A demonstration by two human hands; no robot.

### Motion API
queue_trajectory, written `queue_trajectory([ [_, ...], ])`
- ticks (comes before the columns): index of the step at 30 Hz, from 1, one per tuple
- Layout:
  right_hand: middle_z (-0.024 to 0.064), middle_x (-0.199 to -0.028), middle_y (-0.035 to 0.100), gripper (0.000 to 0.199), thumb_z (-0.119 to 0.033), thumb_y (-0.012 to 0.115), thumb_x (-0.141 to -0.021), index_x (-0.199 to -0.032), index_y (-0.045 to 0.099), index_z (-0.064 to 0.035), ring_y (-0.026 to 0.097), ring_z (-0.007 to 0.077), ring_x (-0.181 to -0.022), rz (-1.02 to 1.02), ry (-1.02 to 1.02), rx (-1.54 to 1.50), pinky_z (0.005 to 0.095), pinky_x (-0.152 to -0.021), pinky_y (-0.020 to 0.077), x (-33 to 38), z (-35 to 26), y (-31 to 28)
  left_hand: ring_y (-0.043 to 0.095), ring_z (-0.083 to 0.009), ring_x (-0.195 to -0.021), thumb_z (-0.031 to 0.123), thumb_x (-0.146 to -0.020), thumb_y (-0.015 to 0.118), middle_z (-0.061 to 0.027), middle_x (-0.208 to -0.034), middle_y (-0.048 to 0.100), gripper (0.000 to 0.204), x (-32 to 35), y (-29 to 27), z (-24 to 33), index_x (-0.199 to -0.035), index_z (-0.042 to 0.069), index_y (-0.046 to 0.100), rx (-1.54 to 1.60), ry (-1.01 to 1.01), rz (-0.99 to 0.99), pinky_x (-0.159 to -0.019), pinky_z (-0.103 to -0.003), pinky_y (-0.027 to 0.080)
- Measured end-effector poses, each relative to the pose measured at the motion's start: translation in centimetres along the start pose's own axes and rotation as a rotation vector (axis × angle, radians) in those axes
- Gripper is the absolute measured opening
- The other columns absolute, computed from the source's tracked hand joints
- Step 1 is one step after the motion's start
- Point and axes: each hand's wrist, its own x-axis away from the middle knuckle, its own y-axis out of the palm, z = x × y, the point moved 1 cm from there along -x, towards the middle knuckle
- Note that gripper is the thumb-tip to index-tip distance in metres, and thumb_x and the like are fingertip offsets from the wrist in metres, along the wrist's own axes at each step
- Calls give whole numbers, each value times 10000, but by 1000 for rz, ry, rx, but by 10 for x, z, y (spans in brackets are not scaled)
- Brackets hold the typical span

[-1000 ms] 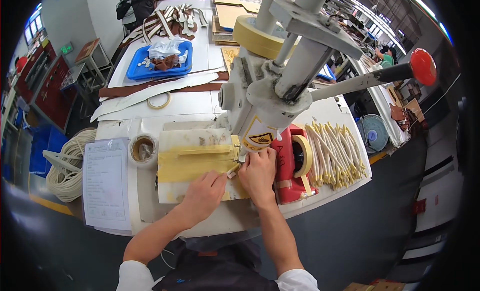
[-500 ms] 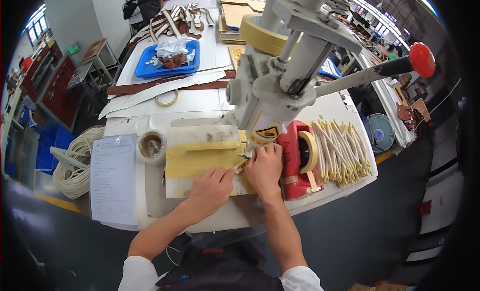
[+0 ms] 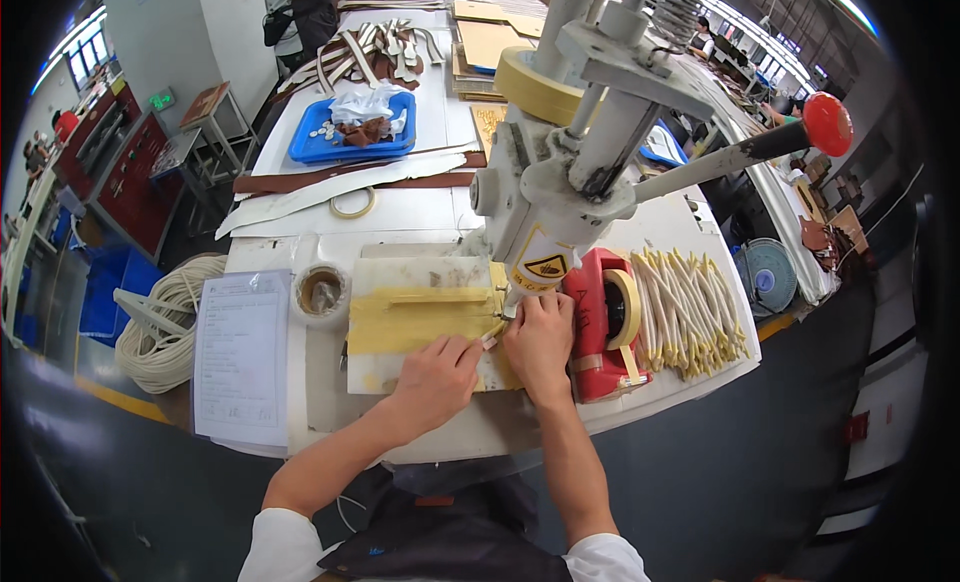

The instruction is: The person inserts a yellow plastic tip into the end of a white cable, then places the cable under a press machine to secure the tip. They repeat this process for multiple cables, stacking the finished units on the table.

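My left hand [image 3: 437, 382] is closed in a pinch on a short white cord [image 3: 488, 343] with a yellow end, just over the front right of a board [image 3: 372, 370] covered partly with yellow tape. Close beside it, my right hand [image 3: 540, 342] has its fingers curled together at the foot of a grey hand press [image 3: 560, 197]; whatever they grip is hidden. The press's lever [image 3: 725, 170], with its red knob, sticks out to the right, untouched. A red tape dispenser [image 3: 595, 327] holding a yellow roll stands right against my right hand's side.
Many white cords with yellow ends [image 3: 690, 312] lie piled right of the dispenser. To the left are a tape roll [image 3: 322, 294], a printed sheet [image 3: 240, 357] and a coil of white cord [image 3: 155, 332]. Farther back sit a blue tray [image 3: 352, 147] and leather strips [image 3: 340, 190].
The whole view has shifted slightly, so the scene sits a little farther right and lower. Both hands keep nearly the same pose at the press, the left still pinching the cord.
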Motion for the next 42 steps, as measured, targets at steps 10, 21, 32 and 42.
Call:
queue_trajectory([
  [10, 174, -1109, 652, 155, -84, 630, -896, -1010, 680, 9, 567, 385, -1068, 112, -48, -1, 470, -937, 488, 1, 2, 2, 622, -222, -835, 119, -816, 708, -71, -906, 590, 353, -2, -2, 3, -1155, 17, 706, 4, 14, 48, -694, -354, 533],
  [21, 266, -1433, 569, 461, 52, 591, -904, -1366, 594, 43, 594, 378, -1276, 248, -229, -418, 426, -1056, 482, 38, -16, -103, 627, -217, -849, 120, -818, 683, -66, -905, 592, 352, 2, 3, 1, -1149, 1, 696, -28, 14, 63, -679, -351, 536],
  [32, 110, -837, 590, 375, -342, 503, -1066, -1096, 617, 14, 543, 181, -708, -122, -413, -1491, 333, -749, 415, -167, -30, -308, 626, -221, -902, 107, -834, 681, -78, -951, 600, 330, -1, -1, 4, -1137, -22, 669, 11, -1, 16, -720, -350, 545],
  [42, 11, -625, 404, 340, -277, 400, -1082, -760, 424, -170, 437, 187, -684, 384, -632, -1302, 452, -870, 334, 23, -6, -197, 623, -234, -889, 115, -820, 698, -91, -952, 606, 338, 0, 5, 4, -1134, -7, 681, -7, 18, 10, -732, -344, 549],
])
